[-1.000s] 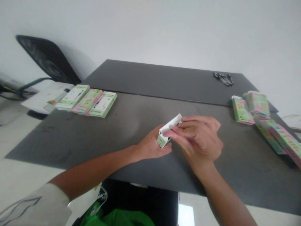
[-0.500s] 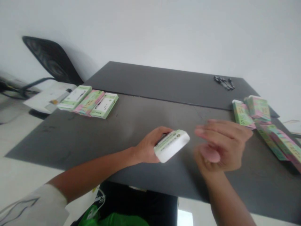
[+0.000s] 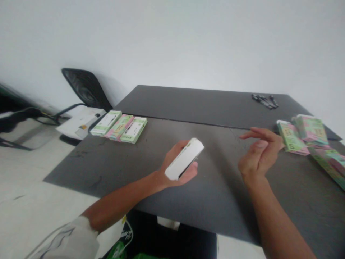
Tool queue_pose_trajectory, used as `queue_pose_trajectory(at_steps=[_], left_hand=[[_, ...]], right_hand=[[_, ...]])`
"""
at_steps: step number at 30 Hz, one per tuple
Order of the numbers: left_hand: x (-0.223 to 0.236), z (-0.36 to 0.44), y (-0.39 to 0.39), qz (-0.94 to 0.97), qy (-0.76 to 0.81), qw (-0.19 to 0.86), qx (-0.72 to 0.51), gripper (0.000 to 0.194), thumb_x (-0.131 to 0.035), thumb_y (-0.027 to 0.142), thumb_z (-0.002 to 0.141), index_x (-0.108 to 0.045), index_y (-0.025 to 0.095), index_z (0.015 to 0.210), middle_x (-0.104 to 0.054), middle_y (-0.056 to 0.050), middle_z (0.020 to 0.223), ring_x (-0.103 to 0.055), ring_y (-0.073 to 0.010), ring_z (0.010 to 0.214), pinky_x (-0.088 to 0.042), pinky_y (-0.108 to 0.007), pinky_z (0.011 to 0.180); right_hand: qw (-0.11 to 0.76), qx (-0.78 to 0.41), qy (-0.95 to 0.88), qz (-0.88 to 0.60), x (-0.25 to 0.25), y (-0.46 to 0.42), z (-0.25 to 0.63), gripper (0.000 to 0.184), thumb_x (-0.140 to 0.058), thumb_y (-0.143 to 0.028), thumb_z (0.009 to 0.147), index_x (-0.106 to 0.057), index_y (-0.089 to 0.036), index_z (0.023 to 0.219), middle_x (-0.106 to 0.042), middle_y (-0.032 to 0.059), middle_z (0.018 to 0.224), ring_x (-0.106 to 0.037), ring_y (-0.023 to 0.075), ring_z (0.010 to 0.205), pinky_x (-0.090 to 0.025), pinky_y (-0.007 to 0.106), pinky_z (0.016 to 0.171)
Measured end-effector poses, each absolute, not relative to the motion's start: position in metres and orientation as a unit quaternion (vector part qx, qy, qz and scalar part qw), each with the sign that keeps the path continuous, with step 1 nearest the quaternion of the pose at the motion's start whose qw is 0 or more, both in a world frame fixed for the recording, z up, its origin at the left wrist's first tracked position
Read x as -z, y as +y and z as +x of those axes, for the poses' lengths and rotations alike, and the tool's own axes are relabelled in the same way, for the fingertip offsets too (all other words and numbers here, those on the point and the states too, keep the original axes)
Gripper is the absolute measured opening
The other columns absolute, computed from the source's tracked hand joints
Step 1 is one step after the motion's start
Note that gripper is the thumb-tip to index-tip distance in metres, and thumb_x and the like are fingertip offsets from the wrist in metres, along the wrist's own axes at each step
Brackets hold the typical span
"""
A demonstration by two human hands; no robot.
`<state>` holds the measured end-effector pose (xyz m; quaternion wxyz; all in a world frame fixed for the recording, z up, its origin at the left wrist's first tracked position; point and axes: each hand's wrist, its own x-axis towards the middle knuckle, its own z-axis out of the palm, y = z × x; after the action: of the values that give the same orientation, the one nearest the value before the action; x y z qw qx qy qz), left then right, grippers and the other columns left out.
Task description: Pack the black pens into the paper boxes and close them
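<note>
My left hand (image 3: 172,163) is closed round a small white carton (image 3: 185,160), held tilted above the front of the dark table (image 3: 151,158). One white narrow side of the carton faces up. To the right, my right hand (image 3: 260,153) hovers over the table with its fingers apart and nothing in them. Just beyond it lie green and pink boxes (image 3: 291,138), with another stacked box (image 3: 311,129) beside them. At the left stand three flat boxes in a row: a white and green box (image 3: 134,130), a pink and green box (image 3: 120,126) and another white and green box (image 3: 106,122).
Several black pens (image 3: 265,101) lie at the table's far right. More green and pink boxes (image 3: 331,162) sit by the right edge. A black mesh chair (image 3: 83,86) and a white surface with items on it (image 3: 81,122) are left of the table. A wall stands behind.
My left hand has turned the carton so its narrow side faces up. The right hand's curled fingers have spread apart. The whole view has shifted, with the table appearing lower and further right.
</note>
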<state>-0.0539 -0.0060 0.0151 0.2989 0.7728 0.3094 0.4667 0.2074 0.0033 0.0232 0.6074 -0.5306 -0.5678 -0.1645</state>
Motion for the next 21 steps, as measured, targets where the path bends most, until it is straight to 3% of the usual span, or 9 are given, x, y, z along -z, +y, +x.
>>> queue_pose_trajectory(at_steps=[3,6,9,13,17,21], left_hand=[[-0.030,-0.058,-0.003,0.758,0.276,0.275,-0.523,0.047,-0.069,0.024,0.086,-0.058,0.024,0.132,-0.075,-0.012,0.124,-0.075,-0.0297,0.114,-0.063,-0.049,0.104],[-0.039,-0.060,-0.001,0.772,0.278,0.264,-0.506,0.045,-0.067,0.019,0.088,-0.059,0.026,0.132,-0.075,-0.010,0.125,-0.076,-0.0279,0.113,-0.063,-0.048,0.105],[-0.038,-0.061,-0.002,0.773,0.271,0.270,-0.505,0.046,-0.062,0.019,0.090,-0.057,0.025,0.135,-0.073,-0.011,0.130,-0.073,-0.0287,0.121,-0.060,-0.051,0.112],[-0.029,-0.063,0.000,0.770,0.275,0.279,-0.503,0.049,-0.064,0.023,0.093,-0.053,0.027,0.141,-0.073,-0.011,0.134,-0.072,-0.0292,0.125,-0.060,-0.052,0.113],[-0.026,-0.065,0.005,0.773,0.301,0.290,-0.477,0.051,-0.065,0.027,0.096,-0.052,0.027,0.146,-0.073,-0.012,0.137,-0.071,-0.0293,0.128,-0.059,-0.054,0.116],[-0.027,-0.064,0.008,0.756,0.295,0.334,-0.480,0.049,-0.064,0.026,0.097,-0.054,0.023,0.145,-0.074,-0.014,0.140,-0.073,-0.0284,0.125,-0.062,-0.051,0.111]], right_hand=[[0.582,0.157,-0.568,-0.560,-0.017,0.008,0.216,0.051,-0.032,-0.055,0.112,-0.069,-0.021,0.124,-0.076,0.0066,0.090,-0.066,0.0287,0.103,-0.038,0.056,0.108],[0.556,0.147,-0.572,-0.585,-0.013,0.013,0.224,0.053,-0.029,-0.053,0.112,-0.072,-0.022,0.110,-0.077,0.0108,0.104,-0.067,0.0309,0.111,-0.035,0.057,0.110],[0.544,0.143,-0.568,-0.601,-0.006,0.019,0.232,0.052,-0.031,-0.051,0.111,-0.072,-0.022,0.097,-0.076,0.0123,0.117,-0.067,0.0317,0.118,-0.034,0.057,0.112],[0.531,0.142,-0.562,-0.618,0.003,0.027,0.242,0.049,-0.035,-0.050,0.111,-0.072,-0.020,0.098,-0.076,0.0118,0.120,-0.067,0.0304,0.121,-0.034,0.056,0.113],[0.510,0.119,-0.558,-0.644,0.007,0.034,0.250,0.049,-0.037,-0.052,0.110,-0.072,-0.020,0.100,-0.077,0.0120,0.110,-0.066,0.0304,0.116,-0.035,0.057,0.113],[0.500,0.104,-0.559,-0.653,0.011,0.039,0.259,0.047,-0.041,-0.054,0.109,-0.072,-0.020,0.102,-0.075,0.0101,0.096,-0.066,0.0295,0.107,-0.043,0.052,0.105]])
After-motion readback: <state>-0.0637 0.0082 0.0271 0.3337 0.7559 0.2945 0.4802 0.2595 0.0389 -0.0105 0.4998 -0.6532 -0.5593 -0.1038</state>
